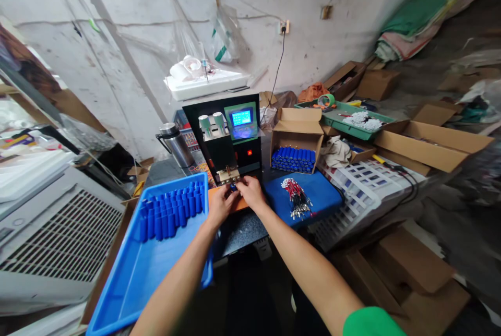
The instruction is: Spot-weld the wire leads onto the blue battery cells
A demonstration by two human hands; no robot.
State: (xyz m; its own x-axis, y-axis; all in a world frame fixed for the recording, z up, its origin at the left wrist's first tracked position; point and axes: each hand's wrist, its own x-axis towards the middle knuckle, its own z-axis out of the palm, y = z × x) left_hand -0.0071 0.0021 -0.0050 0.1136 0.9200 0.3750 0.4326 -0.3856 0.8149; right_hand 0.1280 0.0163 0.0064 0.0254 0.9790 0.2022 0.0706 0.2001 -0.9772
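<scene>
A dark, speckled stone-like tabletop (242, 229) shows a narrow strip along its front edge, between tray and pad. The rectangular blue plastic tray (133, 273) reaches nearer the person than that edge; its far right corner sits just beside the black box-shaped machine with a lit screen (223, 140). Upright blue cylinders (172, 216) crowd the tray's far half, leaving its near half as room. A flat blue pad (324, 198) lies right of the hands, with an open brown cardboard box (296, 122) behind. The left hand (222, 200) and right hand (250, 191) meet over an orange board (238, 204), hemmed in ahead by the machine. A bundle of red and black wires (295, 198) rests on the pad. Both hands' fingertips are closed on a small blue piece (234, 187), mostly hidden, under the machine's head.
</scene>
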